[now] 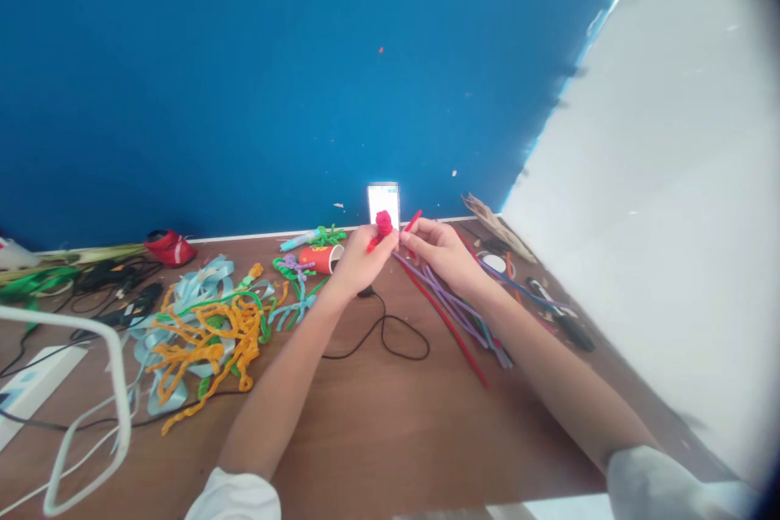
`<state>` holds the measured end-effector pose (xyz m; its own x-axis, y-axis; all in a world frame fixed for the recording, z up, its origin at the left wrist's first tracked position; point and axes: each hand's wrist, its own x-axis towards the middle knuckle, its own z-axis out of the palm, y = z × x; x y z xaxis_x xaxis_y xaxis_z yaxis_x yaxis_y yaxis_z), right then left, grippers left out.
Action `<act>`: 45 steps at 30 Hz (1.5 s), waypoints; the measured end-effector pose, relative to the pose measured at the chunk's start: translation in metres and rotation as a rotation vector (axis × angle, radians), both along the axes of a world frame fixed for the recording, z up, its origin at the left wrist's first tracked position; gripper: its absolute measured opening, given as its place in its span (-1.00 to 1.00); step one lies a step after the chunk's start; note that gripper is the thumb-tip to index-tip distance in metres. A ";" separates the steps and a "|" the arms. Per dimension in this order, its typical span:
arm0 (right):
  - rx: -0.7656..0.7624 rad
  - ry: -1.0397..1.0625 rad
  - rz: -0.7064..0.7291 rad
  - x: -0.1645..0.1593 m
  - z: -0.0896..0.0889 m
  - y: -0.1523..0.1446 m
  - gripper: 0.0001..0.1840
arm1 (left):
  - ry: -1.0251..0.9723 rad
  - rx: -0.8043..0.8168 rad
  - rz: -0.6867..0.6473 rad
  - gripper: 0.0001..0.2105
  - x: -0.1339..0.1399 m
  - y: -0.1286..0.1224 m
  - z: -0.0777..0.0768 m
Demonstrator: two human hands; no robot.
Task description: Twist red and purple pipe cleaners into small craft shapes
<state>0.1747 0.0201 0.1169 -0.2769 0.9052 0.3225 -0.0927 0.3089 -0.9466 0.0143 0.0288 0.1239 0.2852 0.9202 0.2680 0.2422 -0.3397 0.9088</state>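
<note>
Red coiled piece (383, 221) stood nearly upright before the phone (383, 197).
The left hand (361, 262) pinched it, long axis leaning slightly right, top overlapping the phone's lower part in view; just right of the phone, the right hand (448, 258) pinched 1 red strip (415, 219), which slanted up and rightward.

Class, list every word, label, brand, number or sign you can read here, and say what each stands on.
No text can be read.
Red cup: yellow marking, too blurred to read.
Lit phone screen: too bright and small to make out any writing.
</note>
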 end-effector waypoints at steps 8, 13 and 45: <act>0.851 -0.783 -0.416 0.013 -0.007 -0.003 -0.78 | -0.286 -0.412 -0.153 -0.72 0.001 -0.003 0.008; 0.934 -0.786 -0.428 0.015 -0.004 -0.009 -0.76 | -0.368 -0.515 -0.244 -0.69 -0.002 -0.005 0.014; 0.556 -0.740 -0.532 0.008 0.000 -0.007 -0.74 | -0.152 -0.184 -0.084 -0.72 -0.001 -0.001 0.004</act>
<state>0.1824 0.0128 0.1165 -0.1860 0.7447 0.6410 0.7212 0.5466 -0.4256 0.0133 0.0273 0.1278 0.3323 0.9322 0.1436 0.0760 -0.1782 0.9811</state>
